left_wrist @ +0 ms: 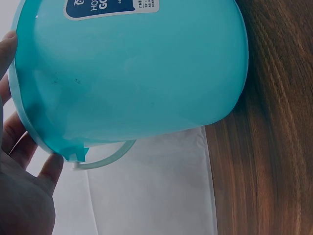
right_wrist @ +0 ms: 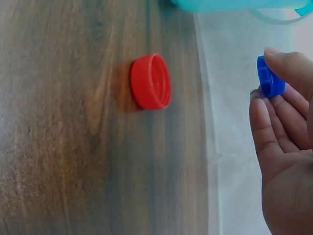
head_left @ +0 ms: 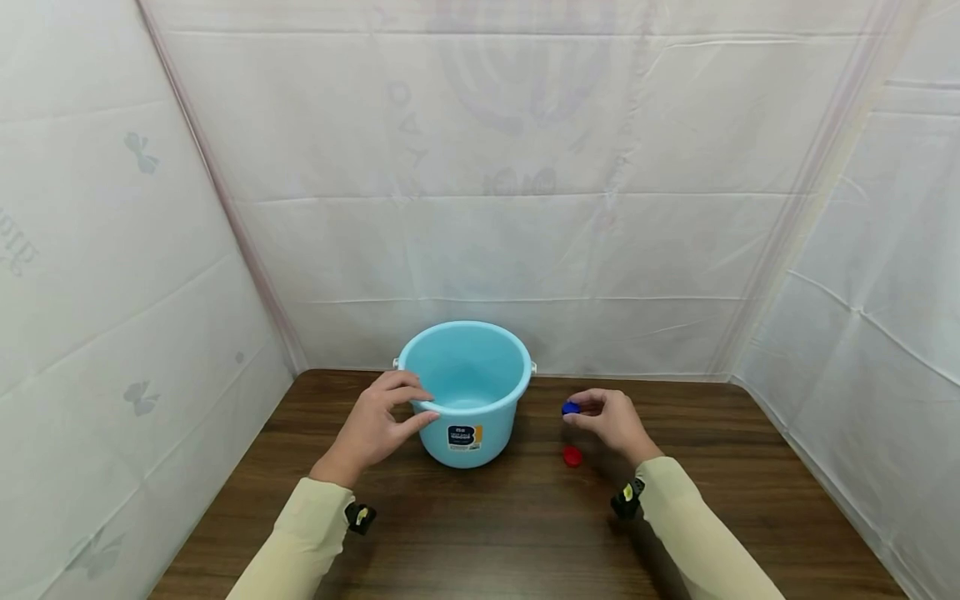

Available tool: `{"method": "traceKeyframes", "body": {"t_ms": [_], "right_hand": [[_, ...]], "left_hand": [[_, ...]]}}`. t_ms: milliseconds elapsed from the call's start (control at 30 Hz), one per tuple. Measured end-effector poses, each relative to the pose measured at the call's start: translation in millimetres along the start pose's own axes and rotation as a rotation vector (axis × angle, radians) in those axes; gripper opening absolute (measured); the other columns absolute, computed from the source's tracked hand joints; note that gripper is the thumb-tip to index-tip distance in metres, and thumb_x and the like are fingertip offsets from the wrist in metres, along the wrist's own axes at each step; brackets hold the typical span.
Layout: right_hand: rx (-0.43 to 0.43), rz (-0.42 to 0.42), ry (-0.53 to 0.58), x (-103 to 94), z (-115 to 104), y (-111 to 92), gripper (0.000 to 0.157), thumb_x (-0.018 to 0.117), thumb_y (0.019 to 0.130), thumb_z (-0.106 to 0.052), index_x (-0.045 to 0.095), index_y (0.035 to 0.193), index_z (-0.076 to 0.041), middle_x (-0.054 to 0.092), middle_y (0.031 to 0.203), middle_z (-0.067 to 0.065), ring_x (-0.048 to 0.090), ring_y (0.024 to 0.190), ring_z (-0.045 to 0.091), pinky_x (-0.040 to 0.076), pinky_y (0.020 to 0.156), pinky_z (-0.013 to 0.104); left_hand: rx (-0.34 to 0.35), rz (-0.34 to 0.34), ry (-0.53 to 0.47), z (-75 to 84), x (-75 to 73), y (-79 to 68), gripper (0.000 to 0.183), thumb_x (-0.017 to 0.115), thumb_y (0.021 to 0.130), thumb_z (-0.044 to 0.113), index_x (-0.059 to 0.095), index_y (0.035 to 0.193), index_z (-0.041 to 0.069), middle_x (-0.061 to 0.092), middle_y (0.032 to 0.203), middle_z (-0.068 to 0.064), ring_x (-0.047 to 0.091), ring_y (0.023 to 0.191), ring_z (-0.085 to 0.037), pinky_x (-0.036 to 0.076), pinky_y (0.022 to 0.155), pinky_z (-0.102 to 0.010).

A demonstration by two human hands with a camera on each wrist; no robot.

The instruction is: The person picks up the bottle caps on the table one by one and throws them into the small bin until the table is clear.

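A light blue bucket stands upright on the wooden table, its open top showing nothing inside. My left hand holds the bucket's near left rim, the thumb and fingers at the edge; in the left wrist view the hand is partly cut off. To the right of the bucket, my right hand pinches a blue bottle cap between thumb and fingers, raised off the table. A red bottle cap lies on the table just nearer than that hand; its hollow side shows in the right wrist view.
White sheeting hangs behind the table and at both sides. A pale handle is fixed at the bucket's rim. Dark brown wood table stretches in front of the bucket.
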State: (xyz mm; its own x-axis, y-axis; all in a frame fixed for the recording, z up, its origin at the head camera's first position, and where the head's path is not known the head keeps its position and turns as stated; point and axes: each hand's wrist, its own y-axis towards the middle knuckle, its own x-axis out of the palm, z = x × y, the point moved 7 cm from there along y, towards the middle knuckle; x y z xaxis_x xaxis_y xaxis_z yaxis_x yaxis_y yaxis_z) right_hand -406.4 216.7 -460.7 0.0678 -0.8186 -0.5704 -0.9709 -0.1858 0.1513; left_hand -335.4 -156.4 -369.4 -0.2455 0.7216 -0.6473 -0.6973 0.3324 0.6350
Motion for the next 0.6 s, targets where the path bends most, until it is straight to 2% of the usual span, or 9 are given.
{"method": "traceKeyframes", "body": {"t_ms": [367, 600], "right_hand": [[-0.023, 0.011, 0.096, -6.7, -27, -8, 0.033, 0.087, 0.084, -0.029, 0.077, 0.111, -0.014, 0.076, 0.108, 0.006, 0.072, 0.093, 0.02, 0.062, 0.083, 0.027], [-0.05, 0.024, 0.102, -12.6, -43, -11, 0.033, 0.085, 0.085, -0.028, 0.077, 0.113, -0.012, 0.076, 0.11, 0.008, 0.072, 0.094, 0.019, 0.062, 0.083, 0.025]], "left_hand": [[-0.019, -0.007, -0.002, -0.4, -0.1, 0.6, 0.02, 0.089, 0.081, 0.026, 0.08, 0.097, 0.019, 0.067, 0.11, 0.004, 0.06, 0.111, -0.019, 0.052, 0.107, -0.052], [-0.02, -0.008, -0.003, -0.3, -0.3, 0.4, 0.019, 0.088, 0.082, 0.025, 0.08, 0.098, 0.019, 0.067, 0.111, 0.003, 0.06, 0.111, -0.019, 0.053, 0.106, -0.052]]}}
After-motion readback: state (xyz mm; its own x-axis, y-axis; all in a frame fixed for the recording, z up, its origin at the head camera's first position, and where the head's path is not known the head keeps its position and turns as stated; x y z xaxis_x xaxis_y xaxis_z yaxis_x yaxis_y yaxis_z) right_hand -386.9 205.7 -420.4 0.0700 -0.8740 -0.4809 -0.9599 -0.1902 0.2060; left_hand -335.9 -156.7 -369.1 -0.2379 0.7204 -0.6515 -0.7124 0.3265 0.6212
